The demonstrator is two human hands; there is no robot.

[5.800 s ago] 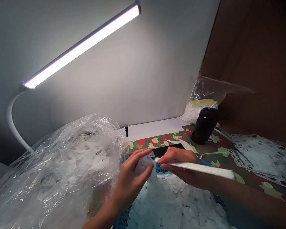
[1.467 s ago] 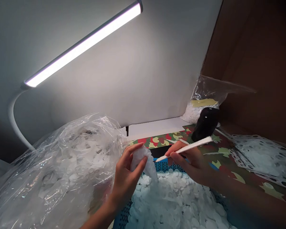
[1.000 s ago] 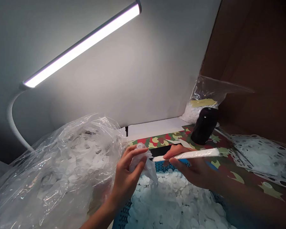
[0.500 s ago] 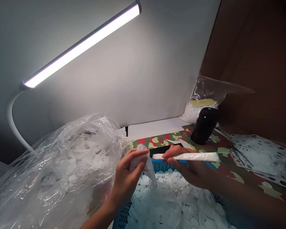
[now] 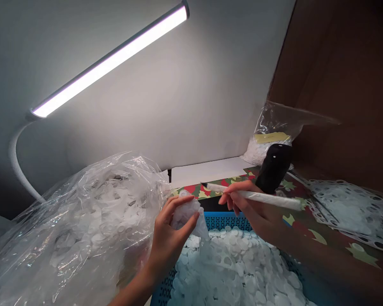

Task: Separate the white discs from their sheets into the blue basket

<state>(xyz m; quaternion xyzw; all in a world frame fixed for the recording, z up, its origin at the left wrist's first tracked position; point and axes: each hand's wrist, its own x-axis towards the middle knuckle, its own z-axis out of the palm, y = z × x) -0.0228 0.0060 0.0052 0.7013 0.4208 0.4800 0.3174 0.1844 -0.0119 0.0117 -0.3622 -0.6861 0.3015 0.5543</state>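
My left hand (image 5: 174, 227) curls its fingers and thumb around a crumpled bunch of translucent white sheet material (image 5: 187, 212), which trails down over the basket. Between the thumb and fingers of my right hand (image 5: 247, 204) is a slim white-wrapped tool (image 5: 271, 199) with a dark pointed tip aimed left; its exact kind does not show. Both hands are above a blue perforated basket (image 5: 226, 219), heaped with small round white discs (image 5: 258, 267). A holed translucent sheet (image 5: 223, 257) lies on the discs, partly merging with them.
A large clear plastic bag (image 5: 115, 199) of white pieces fills the left side. A black cylindrical object (image 5: 274, 168) stands behind my right hand, with a labelled clear bag (image 5: 261, 146) behind it. Holed sheets (image 5: 347, 212) lie at right. A lit lamp (image 5: 111, 59) hangs overhead.
My right hand has moved up and slightly right, and the wrapped tool has turned so its dark tip shows. My left fingers have spread a little wider around the translucent bunch.
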